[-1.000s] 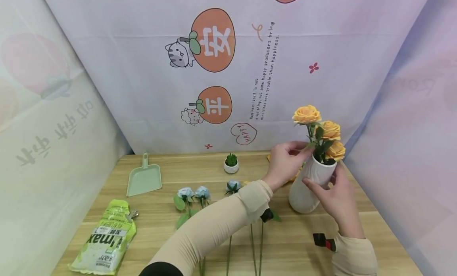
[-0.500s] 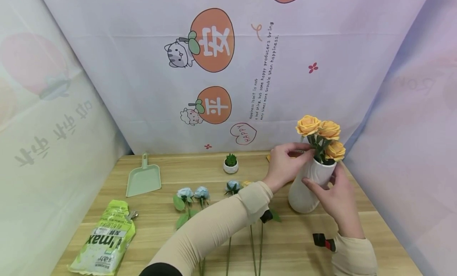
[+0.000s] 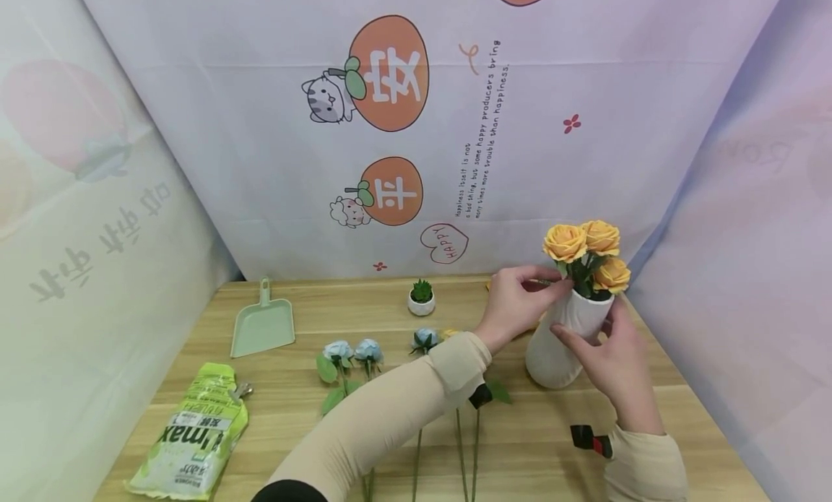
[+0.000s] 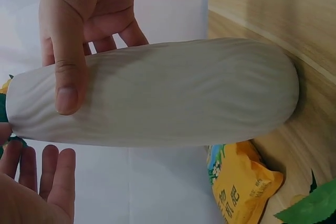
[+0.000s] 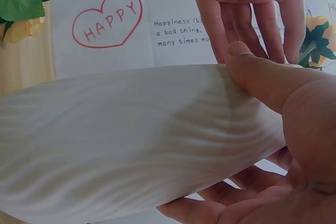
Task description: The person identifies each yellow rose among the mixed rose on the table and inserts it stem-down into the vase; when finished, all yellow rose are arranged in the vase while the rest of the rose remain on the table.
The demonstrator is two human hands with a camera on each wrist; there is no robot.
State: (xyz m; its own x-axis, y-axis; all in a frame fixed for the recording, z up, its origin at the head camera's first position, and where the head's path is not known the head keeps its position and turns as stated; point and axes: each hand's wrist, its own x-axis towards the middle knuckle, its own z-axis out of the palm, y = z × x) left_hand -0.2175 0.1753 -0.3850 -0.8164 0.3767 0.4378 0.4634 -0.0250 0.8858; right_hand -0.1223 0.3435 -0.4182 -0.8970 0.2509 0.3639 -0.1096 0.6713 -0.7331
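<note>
A white rippled vase (image 3: 562, 339) stands tilted on the wooden table at the right, with three yellow-orange roses (image 3: 601, 237) in its mouth. My right hand (image 3: 611, 354) grips it near the top, thumb on the front and fingers behind, as the right wrist view also shows. At the rim, my left hand (image 3: 523, 300) pinches the stem of the leftmost rose (image 3: 565, 243) just under its bloom. The stems' lower ends are hidden inside the vase.
Blue roses (image 3: 368, 351) lie left of the vase, partly under my left sleeve. A yellow packet (image 4: 244, 182) lies behind the vase. Farther left are a small potted succulent (image 3: 421, 298), a green dustpan (image 3: 263, 325) and a green-white bag (image 3: 191, 433) with a clip.
The leftmost rose has gone down into the vase, its bloom now level with the one beside it. My left hand stays at the rim; my right hand and the vase have not moved.
</note>
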